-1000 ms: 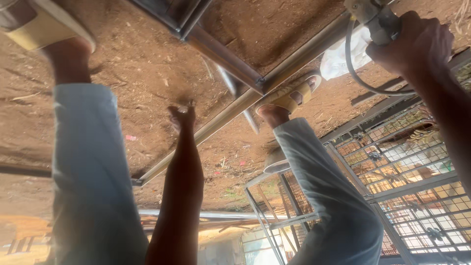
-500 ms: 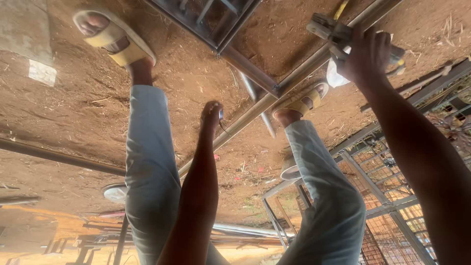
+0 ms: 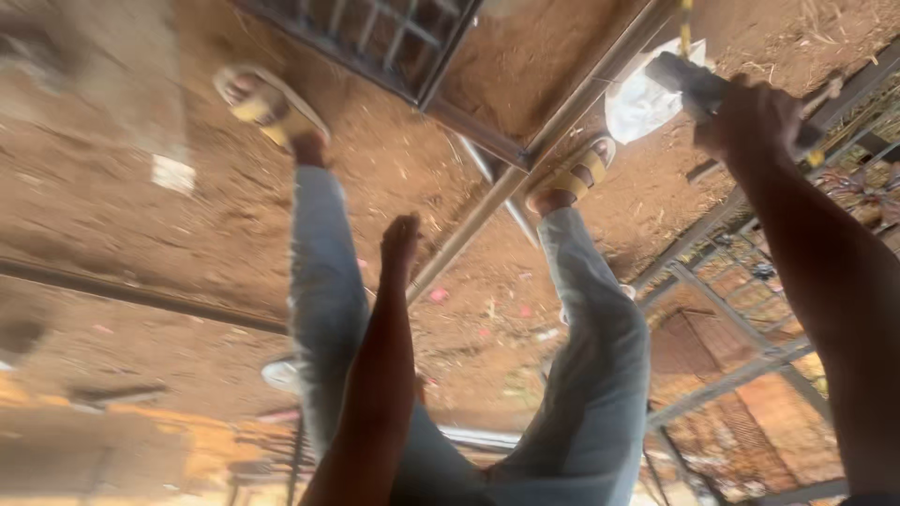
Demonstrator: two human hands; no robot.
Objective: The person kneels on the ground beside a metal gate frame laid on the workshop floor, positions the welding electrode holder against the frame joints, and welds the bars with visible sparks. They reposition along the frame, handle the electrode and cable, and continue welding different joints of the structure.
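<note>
The right hand [image 3: 755, 122], fingers clamped on a grey tool [image 3: 694, 82], has shifted right of the metal bar [image 3: 525, 173]. The left hand [image 3: 401, 245], fingers together, hangs beside that bar, a white bag [image 3: 642, 98] beyond.

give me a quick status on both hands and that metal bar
Left hand empty, fingers reaching toward the long metal bar, contact unclear. Right hand gripping a grey tool. Sandalled foot on the bar.

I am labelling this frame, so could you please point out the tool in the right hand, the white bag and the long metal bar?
Tool [image 3: 689, 80], head view, grey body.
White bag [image 3: 637, 103], head view, middle.
Long metal bar [image 3: 487, 211], head view, midway along.
</note>
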